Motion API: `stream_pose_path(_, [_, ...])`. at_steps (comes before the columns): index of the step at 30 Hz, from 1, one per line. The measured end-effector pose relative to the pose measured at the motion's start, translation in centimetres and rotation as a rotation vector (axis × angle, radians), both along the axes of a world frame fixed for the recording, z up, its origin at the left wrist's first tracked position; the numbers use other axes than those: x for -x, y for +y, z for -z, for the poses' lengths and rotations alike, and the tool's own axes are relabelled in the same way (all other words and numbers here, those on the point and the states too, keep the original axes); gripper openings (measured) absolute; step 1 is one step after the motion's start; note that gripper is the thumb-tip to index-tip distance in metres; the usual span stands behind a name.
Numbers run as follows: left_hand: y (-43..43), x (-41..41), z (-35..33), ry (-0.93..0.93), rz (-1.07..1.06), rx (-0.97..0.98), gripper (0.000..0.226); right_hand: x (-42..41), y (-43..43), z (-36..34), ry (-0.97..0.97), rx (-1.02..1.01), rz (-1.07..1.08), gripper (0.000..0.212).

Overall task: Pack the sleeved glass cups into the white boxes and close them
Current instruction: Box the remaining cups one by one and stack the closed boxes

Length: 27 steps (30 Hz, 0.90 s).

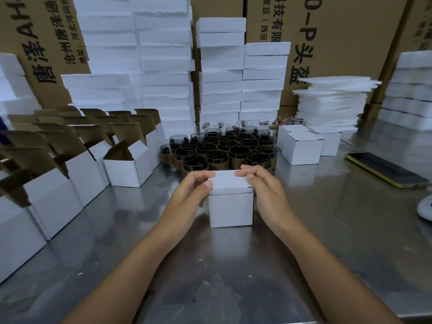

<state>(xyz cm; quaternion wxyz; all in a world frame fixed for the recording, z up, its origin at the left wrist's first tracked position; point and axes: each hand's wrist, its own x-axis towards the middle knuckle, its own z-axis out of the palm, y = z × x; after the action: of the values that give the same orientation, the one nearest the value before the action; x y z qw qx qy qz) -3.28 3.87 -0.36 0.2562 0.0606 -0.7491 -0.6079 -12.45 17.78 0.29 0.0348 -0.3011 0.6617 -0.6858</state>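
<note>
Surface: crowded steel table (327, 230).
Grip: your left hand (191, 191) and right hand (265, 191) pinch the white box (230, 211) lid between them.
Risk: uneven pressing may push it into the sleeved glass cups (217, 153) just behind.

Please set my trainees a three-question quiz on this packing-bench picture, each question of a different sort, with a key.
1. True or false: the lid of the white box held by the left hand and right hand stands wide open.
2. The sleeved cups stand: A) on the table behind that box; B) on a shelf; C) on the floor.
3. Fill in: the open boxes are on the person's ____ side.
Key: 1 false; 2 A; 3 left.
</note>
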Motion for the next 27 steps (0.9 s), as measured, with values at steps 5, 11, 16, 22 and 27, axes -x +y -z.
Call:
stream_pose_path(5, [0.1, 0.1, -0.1, 0.006, 0.005, 0.008, 0.023, 0.0, 0.3, 0.1, 0.074, -0.065, 0.014, 0.032])
stream_pose_path(11, [0.1, 0.0, 0.1, 0.022, 0.036, 0.013, 0.029, -0.1, 0.2, 0.1, 0.102, -0.032, 0.035, 0.029])
stream_pose_path(16, [-0.2, 0.1, 0.4, -0.002, 0.062, -0.004, 0.04, -0.7, 0.5, 0.5, 0.448, -0.141, 0.19, 0.005])
stream_pose_path(22, [0.0, -0.3, 0.3, 0.003, 0.067, -0.012, 0.065, -2.1, 0.5, 0.2, 0.718, -0.531, 0.333, 0.06])
stream_pose_path(27, [0.1, -0.3, 0.4, -0.025, 0.068, 0.016, 0.067, -3.0, 0.6, -0.4, 0.844, -0.668, 0.472, 0.053])
